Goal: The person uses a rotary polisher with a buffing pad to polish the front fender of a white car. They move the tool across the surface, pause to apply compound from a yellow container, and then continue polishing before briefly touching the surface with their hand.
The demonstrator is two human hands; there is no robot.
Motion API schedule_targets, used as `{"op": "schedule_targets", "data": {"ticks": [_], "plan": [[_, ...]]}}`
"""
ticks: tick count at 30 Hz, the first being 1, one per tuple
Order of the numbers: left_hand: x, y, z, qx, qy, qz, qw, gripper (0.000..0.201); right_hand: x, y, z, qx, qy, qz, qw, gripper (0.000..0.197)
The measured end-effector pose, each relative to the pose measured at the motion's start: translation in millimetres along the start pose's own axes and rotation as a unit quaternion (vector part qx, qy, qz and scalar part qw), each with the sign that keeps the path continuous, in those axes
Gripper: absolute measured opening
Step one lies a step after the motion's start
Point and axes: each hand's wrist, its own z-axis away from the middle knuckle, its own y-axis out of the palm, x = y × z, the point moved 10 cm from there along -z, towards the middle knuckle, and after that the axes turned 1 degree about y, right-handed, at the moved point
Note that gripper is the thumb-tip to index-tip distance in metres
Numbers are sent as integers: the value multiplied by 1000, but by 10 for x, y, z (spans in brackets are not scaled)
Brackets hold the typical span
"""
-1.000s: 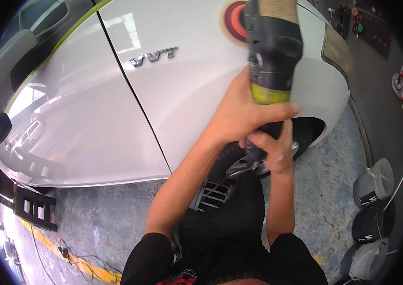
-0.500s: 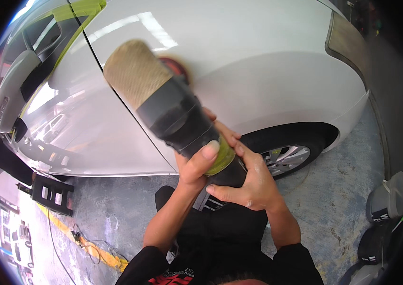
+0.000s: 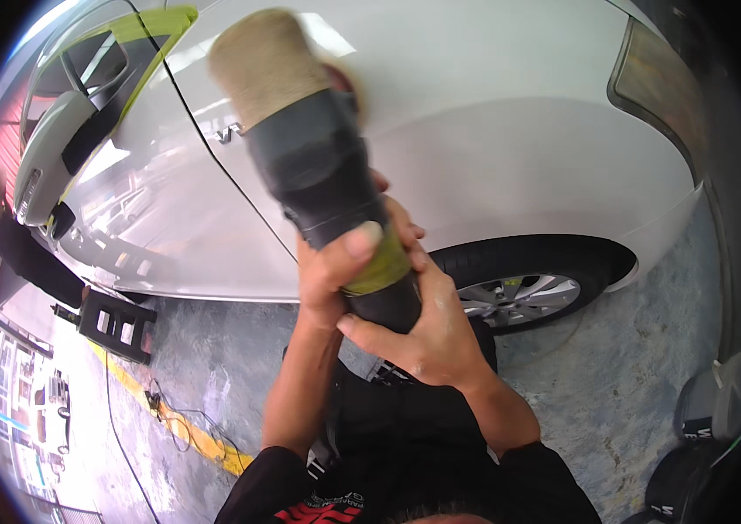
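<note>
Both of my hands are wrapped round a black polisher (image 3: pixel 314 162). My left hand (image 3: pixel 336 271) grips the body beside a yellow-green taped band (image 3: pixel 379 266), thumb on top. Closer to me, my right hand (image 3: pixel 432 327) holds the dark rear end. A tan textured cover (image 3: pixel 270 65) encloses the polisher's head. Behind the head, part of a round pad (image 3: pixel 349 87) shows against the white car's rear side panel (image 3: pixel 493 157); the tool hides the rest of it. The head is blurred by motion.
A car wheel (image 3: pixel 528 295) sits below the panel. Buckets (image 3: pixel 711 406) stand at the right. On the left are a black step stool (image 3: pixel 116 325), a cable (image 3: pixel 165 410) on the floor and another person's dark-clothed arm (image 3: pixel 30 262). Yellow-green masking tape (image 3: pixel 148 26) borders the car window.
The polisher has moved farther up the panel, away from me, and tilts more upright in view. Both hands went with it, keeping their grip. The view has shifted slightly.
</note>
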Motion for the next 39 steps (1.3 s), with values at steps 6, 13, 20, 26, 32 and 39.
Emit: {"op": "schedule_targets", "data": {"ticks": [6,13,20,26,32,39], "plan": [[-30,-42,32,33,36,-18,999,76,67,-19,-26,15,-33,34,999,83],[-83,-169,13,-49,30,11,998,74,-4,60,-73,39,27,-3,999,83],[-20,-24,0,20,-6,-72,997,81,-39,71,-7,13,-19,-20,1000,82],[18,-99,122,-17,-13,-39,999,83,-58,91,40,25,12,-42,999,83],[15,-65,134,-19,-24,-16,999,74,-96,161,128,17,10,-48,999,87],[116,153,9,-15,-28,-26,999,69,-66,-201,201,-74,-54,-59,994,91]]}}
